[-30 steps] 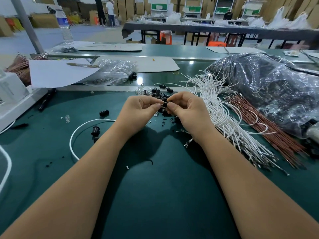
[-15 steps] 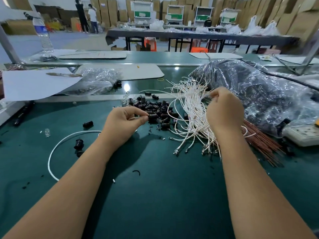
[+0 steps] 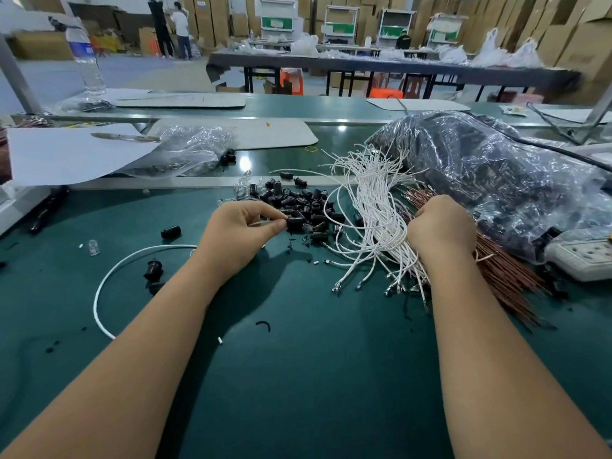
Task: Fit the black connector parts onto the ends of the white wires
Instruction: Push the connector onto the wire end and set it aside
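My left hand [image 3: 243, 228] pinches a black connector part [image 3: 295, 222] between thumb and forefinger at the near edge of a pile of black connector parts [image 3: 299, 202] on the green table. A fan of white wires [image 3: 374, 207] with metal tips lies to the right of the pile. My right hand [image 3: 442, 226] is curled over the right side of that bundle, gripping wires; which ones is hidden under the fingers. A longer white wire [image 3: 132, 260] curves across the mat at the left, beside two loose black parts [image 3: 153, 270].
Red-brown wires [image 3: 510, 273] lie beside the white ones. A big clear plastic bag [image 3: 496, 173] fills the right side, with a white power strip [image 3: 583, 256] below it. A smaller bag [image 3: 188, 150], white sheets [image 3: 66, 154] and a water bottle [image 3: 84, 58] sit at the back left.
A second ago both hands were together over the black parts. My right hand has moved right into the white wire bundle, while my left hand stayed by the pile holding a black part.
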